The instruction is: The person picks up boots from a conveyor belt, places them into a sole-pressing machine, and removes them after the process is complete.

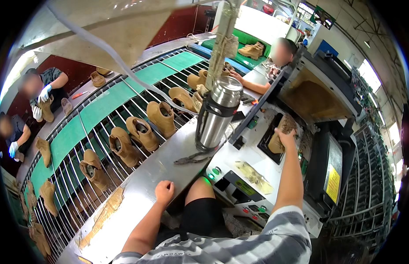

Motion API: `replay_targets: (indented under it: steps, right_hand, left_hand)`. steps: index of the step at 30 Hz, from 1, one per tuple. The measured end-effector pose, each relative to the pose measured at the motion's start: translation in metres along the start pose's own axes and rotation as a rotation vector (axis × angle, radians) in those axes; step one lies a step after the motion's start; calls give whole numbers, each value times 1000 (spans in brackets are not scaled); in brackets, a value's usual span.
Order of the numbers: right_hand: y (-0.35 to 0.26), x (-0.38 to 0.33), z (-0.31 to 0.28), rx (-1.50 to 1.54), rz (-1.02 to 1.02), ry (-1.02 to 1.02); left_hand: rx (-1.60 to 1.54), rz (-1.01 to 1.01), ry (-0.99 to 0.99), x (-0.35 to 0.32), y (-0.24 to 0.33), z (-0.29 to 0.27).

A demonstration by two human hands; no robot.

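My right hand (287,136) is closed around a tan boot (276,144), with the patterned sole (286,122) partly in view. The boot sits over a dark recess in the bed of a white machine (226,160), under its raised lid (307,88). Loosely curled into a fist, my left hand (165,192) is at the edge of the metal counter (145,187), with nothing visible in it. Farther along that counter are dark pliers (193,158) and a steel vacuum flask (219,112) in a black carrier.
Several tan boots (124,147) stand on a curved rod conveyor (74,198) with a green belt (96,103). A post (222,44) rises behind the flask. Gloved co-workers (46,88) handle boots at far left. Another person (279,61) is beyond the machine, near a green tray (239,39).
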State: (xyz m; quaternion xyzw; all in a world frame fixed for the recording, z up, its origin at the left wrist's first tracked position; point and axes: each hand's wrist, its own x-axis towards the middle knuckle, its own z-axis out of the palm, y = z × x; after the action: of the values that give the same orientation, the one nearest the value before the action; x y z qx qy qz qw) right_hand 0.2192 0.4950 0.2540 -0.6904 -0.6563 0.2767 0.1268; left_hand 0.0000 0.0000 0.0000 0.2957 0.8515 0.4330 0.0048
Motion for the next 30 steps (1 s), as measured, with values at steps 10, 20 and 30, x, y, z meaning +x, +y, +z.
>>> replay_targets:
  steps: [10, 20, 30]
  right_hand:
    - [-20, 43, -122, 204, -262, 106]
    - [54, -184, -51, 1333, -665, -69]
    - [89, -413, 89, 324, -1514, -904]
  left_hand:
    - [-193, -60, -127, 11, 3, -5]
    - [-1076, -514, -568, -51, 114, -38]
    - [-1829, -563, -43, -130, 135, -182]
